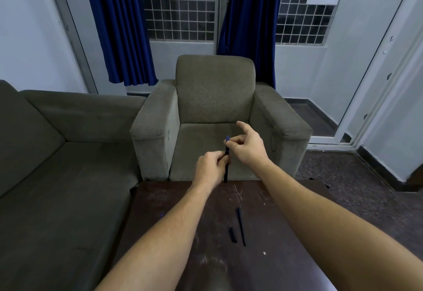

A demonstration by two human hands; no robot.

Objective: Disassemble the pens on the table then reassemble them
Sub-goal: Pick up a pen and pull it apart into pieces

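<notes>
I hold a dark pen [226, 171] upright above the far edge of the table. My left hand [210, 167] grips its barrel around the middle. My right hand [246, 147] pinches the pen's upper end, where a small blue tip [227, 138] sticks out above the fingers; the index finger points up and away. On the dark wooden table [183, 233] lie a long thin black pen part [241, 226] and, just left of it, a short black cap-like piece [232, 234]. Both lie roughly lengthwise toward me.
A grey armchair [215, 98] stands right behind the table's far edge. A grey sofa [57, 153] runs along the left. The tabletop is scratched, with a small white speck [264, 253] near the right. Blue curtains and a barred window are behind.
</notes>
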